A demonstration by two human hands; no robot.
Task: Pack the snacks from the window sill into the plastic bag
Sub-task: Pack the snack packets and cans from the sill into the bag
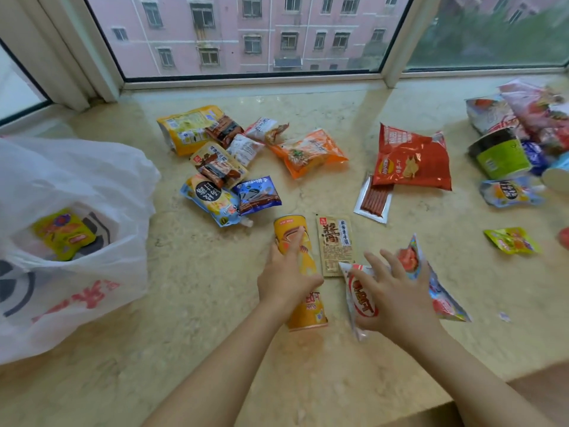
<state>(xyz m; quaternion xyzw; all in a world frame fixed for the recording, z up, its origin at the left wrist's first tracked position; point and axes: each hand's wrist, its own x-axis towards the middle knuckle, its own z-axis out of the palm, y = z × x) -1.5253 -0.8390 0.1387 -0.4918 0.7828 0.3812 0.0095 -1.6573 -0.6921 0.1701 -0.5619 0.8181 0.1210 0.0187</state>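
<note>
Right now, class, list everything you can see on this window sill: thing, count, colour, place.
Translucent white plastic bag: one, far left, a yellow packet inside.
Orange cardboard snack tube: one, lying front centre.
Brown flat sachet: one, beside the tube.
Red crisp bag: one, right of centre.
Clear sausage-stick pack: one, partly under the crisp bag.
Mixed small packets: several, left of centre.
Left hand: on the tube.
Right hand: on a white-red pouch.

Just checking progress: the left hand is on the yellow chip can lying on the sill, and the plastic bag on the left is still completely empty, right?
Not quite. The head view shows the plastic bag already holds a yellow-green snack packet. The rest stands: the left hand is on the yellow chip can lying on the sill.
</note>
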